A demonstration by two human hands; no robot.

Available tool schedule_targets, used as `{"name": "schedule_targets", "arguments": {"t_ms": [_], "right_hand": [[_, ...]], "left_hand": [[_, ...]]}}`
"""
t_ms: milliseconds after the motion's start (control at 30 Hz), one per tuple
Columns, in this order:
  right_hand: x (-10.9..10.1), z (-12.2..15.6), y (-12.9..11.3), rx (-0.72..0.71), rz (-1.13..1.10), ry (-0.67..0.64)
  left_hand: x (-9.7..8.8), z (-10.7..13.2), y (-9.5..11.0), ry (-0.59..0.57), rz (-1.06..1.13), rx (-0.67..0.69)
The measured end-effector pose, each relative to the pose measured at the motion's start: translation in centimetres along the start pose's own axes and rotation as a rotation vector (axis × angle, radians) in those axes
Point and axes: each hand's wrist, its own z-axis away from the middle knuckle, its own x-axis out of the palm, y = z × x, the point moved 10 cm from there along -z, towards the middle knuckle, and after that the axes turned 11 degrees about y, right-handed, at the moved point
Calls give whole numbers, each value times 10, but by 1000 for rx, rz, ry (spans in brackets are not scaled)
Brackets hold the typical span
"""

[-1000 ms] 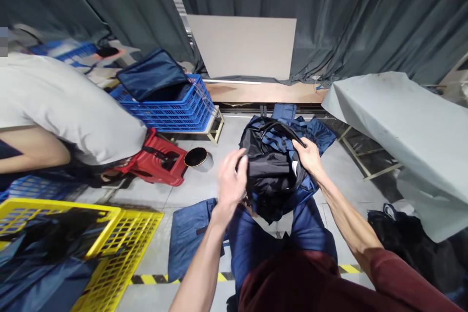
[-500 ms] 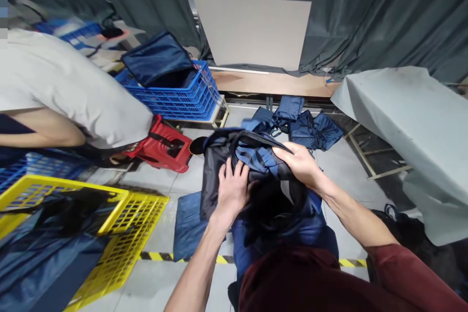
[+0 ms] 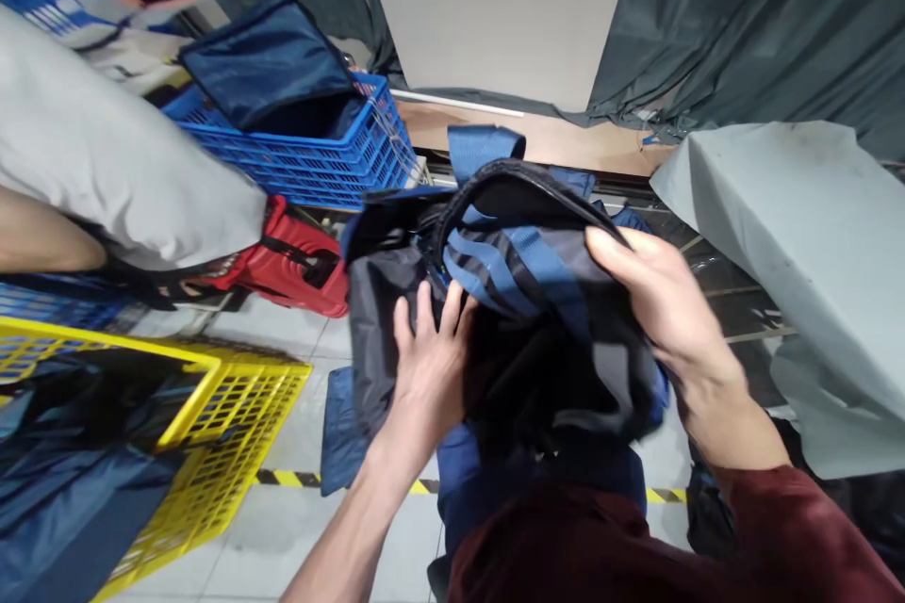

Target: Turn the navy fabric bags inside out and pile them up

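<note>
A black and navy bag (image 3: 537, 301) with blue webbing straps is raised in front of me, its opening turned toward me. My left hand (image 3: 428, 363) lies on the bag's black left panel with fingers spread, pressing into the fabric. My right hand (image 3: 668, 311) is closed over the bag's right upper edge, fingers curled across the blue straps. The bag hides my lap; my blue trousers (image 3: 467, 490) and dark red shirt (image 3: 600, 546) show below it.
A person in a grey shirt (image 3: 106, 160) bends at the left beside a red stool (image 3: 289, 259). A blue crate (image 3: 311, 160) holds a navy bag; a yellow crate (image 3: 205, 433) holds more navy fabric. A grey-covered table (image 3: 798, 236) stands right. Dark curtains and a board (image 3: 495, 9) stand behind.
The bag has been lifted higher and closer to the camera. My left hand went from free in the air onto its left panel; my right hand shifted along the upper edge.
</note>
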Motion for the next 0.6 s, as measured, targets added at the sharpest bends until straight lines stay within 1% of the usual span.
{"name": "schedule_targets", "arguments": {"t_ms": [33,67,133,167,200,233,300,367,433,467,500,567,600], "right_hand": [[-5,-23,25,35,3,44],[-8,-50,58,93,12,80],[-14,-102,137,267,83,171],[-17,-126,169,284,154,207],[-17,-149,193,256,249,225],[-16,-167,213,221,347,225],[-9,-193,241,130,555,183],[-6,-202,265,77,769,144],[-9,-194,297,93,970,115],[-13,-184,317,133,1052,97],[-15,-172,340,189,1098,48],[-20,-143,379,264,1126,-5],[-22,-129,394,290,1129,-23]], "left_hand": [[16,-8,1,-36,37,-29],[36,-13,0,-76,85,-68],[71,-15,-3,-125,186,-147],[82,-15,-6,-123,227,-179],[87,-14,-10,-107,255,-204],[89,-13,-14,-88,270,-224],[87,-11,-21,-69,275,-257],[85,-11,-24,-74,268,-284],[88,-10,-22,-71,254,-315],[90,-9,-21,-56,244,-328],[92,-8,-18,-31,235,-334],[94,-6,-15,35,223,-310],[94,-5,-14,67,225,-286]]}}
